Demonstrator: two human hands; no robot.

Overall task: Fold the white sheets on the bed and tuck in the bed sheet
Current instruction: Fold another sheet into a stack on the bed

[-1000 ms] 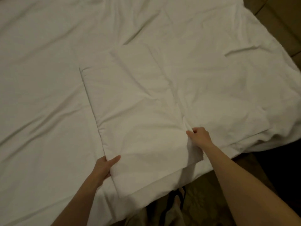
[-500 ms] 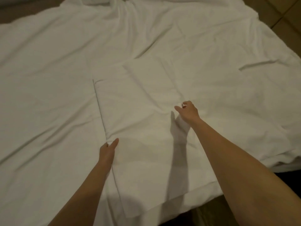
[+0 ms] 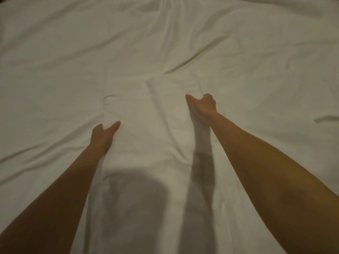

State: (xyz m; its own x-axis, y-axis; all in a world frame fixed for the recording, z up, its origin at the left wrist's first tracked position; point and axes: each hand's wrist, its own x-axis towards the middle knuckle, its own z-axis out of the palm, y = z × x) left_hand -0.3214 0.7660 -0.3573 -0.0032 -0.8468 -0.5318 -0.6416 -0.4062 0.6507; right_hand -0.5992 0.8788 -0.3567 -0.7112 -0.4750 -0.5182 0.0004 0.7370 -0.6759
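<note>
Surface: wide bed (image 3: 55, 61) under a rumpled white bed sheet (image 3: 256, 52), creased in long ridges, dim light, arm shadows near the bottom edge.
Folded sheet: white sheet (image 3: 156, 129) lying in the middle of the bed on top of the bed sheet, folded into a long panel running from the near edge away toward the centre; far corners visible just past both hands.
Left hand: left hand (image 3: 102, 136) gripping the left edge of the sheet, thumb on top, fingers tucked underneath; probably held that way to keep the layers together along that side.
Right hand: right hand (image 3: 202, 106) pinching the right edge, thumb pointing inward, fingers curled round a raised strip of cloth; lifted slightly off the bed, likely to carry that edge over.
Arms: both stretched forward, well apart, one on each side of the panel.
Step in hand: seemingly carrying the near portion forward, or squaring the edges, for another fold.
Risk: layers slipping out of line, since white on white hides the edges.
Still to do: tucking in the bed sheet, which looks loose and wrinkled.
</note>
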